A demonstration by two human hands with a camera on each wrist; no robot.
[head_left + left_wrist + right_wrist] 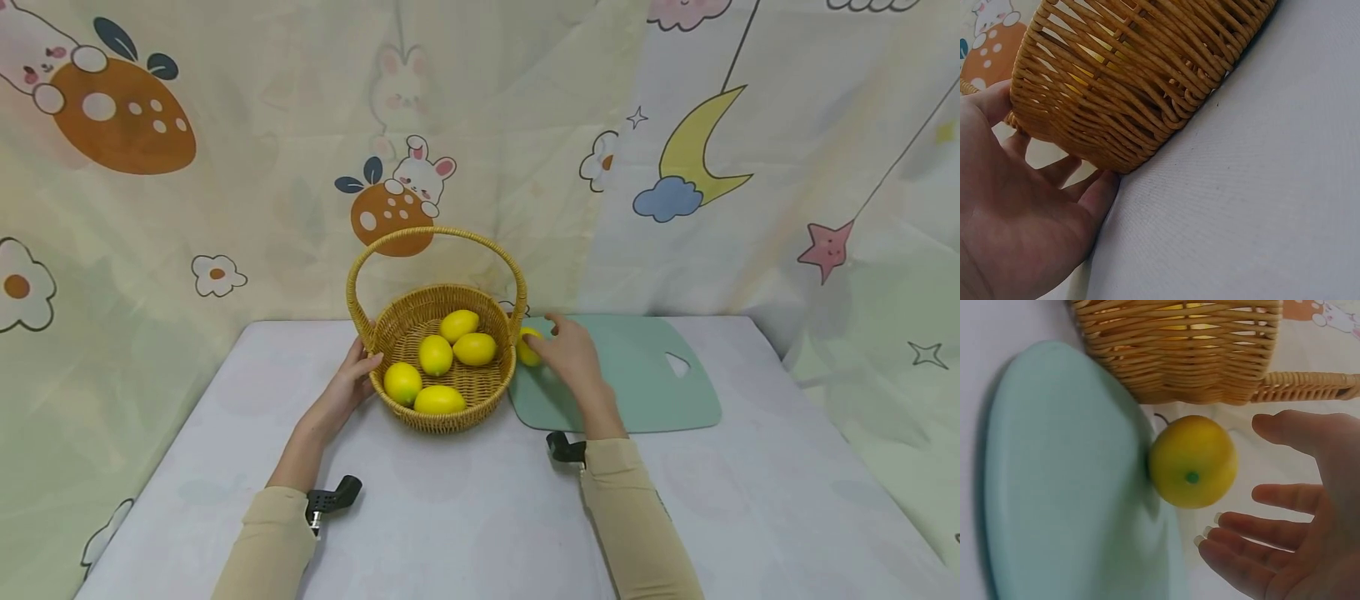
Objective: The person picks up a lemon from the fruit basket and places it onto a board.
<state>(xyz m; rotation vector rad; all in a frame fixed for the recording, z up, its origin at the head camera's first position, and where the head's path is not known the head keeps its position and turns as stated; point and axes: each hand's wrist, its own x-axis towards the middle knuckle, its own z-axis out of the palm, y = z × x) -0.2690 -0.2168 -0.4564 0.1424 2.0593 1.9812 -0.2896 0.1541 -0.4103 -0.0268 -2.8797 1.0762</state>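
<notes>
A round wicker basket [442, 423] with a tall hoop handle stands on the table with several yellow lemons [474, 349] inside. My left hand [347, 387] grips its left side, thumb up by the rim and the other fingers around the wall, as the left wrist view shows at the woven side [1129, 81]. Right of the basket, one more lemon [1192, 461] rests on a mint-green cutting board [1066, 481]. My right hand [573, 357] is over the board beside this lemon, fingers spread; in the right wrist view, a gap shows between the fingertips [1266, 422] and the fruit.
The board's right end has a cut-out handle hole [678, 364]. A white cloth covers the table [465, 517], and a printed curtain [510, 150] hangs right behind its back edge. The basket's handle [435, 231] arches up above the rim.
</notes>
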